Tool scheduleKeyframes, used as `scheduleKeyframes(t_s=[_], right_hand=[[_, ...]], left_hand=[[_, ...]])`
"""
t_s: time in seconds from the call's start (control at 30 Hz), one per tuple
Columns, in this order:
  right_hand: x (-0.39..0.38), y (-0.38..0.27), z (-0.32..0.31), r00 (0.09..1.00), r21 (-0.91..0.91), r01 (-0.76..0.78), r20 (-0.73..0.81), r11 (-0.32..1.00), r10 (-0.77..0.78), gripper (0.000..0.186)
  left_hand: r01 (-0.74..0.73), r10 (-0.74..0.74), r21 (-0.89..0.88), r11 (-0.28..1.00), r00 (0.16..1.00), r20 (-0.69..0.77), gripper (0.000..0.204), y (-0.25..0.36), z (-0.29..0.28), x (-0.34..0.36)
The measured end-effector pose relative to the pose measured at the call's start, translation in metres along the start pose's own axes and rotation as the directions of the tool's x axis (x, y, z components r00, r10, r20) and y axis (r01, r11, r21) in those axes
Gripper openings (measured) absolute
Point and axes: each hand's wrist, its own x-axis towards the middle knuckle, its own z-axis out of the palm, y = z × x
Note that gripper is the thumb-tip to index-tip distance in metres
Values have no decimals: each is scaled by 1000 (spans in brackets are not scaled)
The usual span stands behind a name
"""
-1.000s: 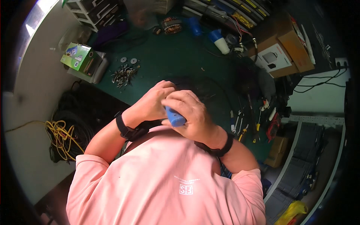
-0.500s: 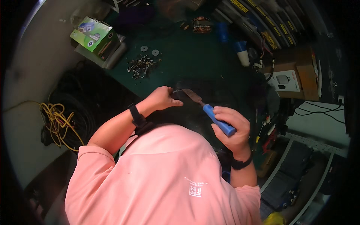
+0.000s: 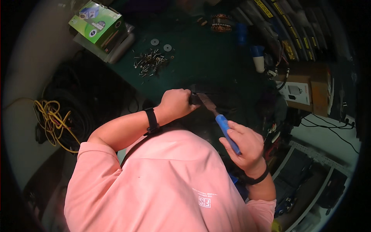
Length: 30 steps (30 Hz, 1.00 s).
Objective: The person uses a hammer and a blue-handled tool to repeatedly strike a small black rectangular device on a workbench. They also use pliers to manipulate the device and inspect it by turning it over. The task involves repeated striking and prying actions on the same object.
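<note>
My right hand (image 3: 246,149) is wrapped round the blue handle of a tool with a flat, rusty brown blade (image 3: 208,103). The blade slants up and left, and its tip lies beside my left hand (image 3: 177,103). That hand is closed, thumb and fingers pressed together against a dark area at the blade's tip. Whatever it grips is too dark to make out. Beneath both hands the work surface is dark, and a black shape (image 3: 205,92) there blends into it.
Small screws and metal bits (image 3: 148,63) lie heaped on the green mat (image 3: 185,58), with two flat washers (image 3: 167,47) beside them. A green box (image 3: 96,25) stands far left. Copper-wound coils (image 3: 221,23), a blue-and-white bottle (image 3: 258,60) and a cardboard box (image 3: 319,87) are right. Yellow cord (image 3: 52,120) hangs left.
The view has shifted a little. My left hand has turned into a tighter fist close to the blade's tip. My right hand still holds the blue-handled tool, now tilted more steeply.
</note>
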Motion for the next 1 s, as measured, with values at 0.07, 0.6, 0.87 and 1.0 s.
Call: scheduleKeyframes(t_s=[0.07, 0.6, 0.87, 1.0], right_hand=[[9, 3, -4, 1000, 22, -6, 12, 1000, 6, 33], [20, 18, -11, 930, 254, -324, -92, 911, 356, 26], [-16, 27, -6, 838, 429, -415, -164, 802, 521, 25], [-21, 27, -8, 906, 365, -308, -171, 879, 388, 27]], left_hand=[[-40, 40, 11, 999, 999, -29, 41, -4, 5, -2], [-87, 89, 30, 996, 994, -57, 37, -13, 21, -15], [-59, 58, 80, 995, 998, 24, 44, -10, 17, -14], [-6, 6, -1, 1000, 974, 227, 48, 2, -19, -5]])
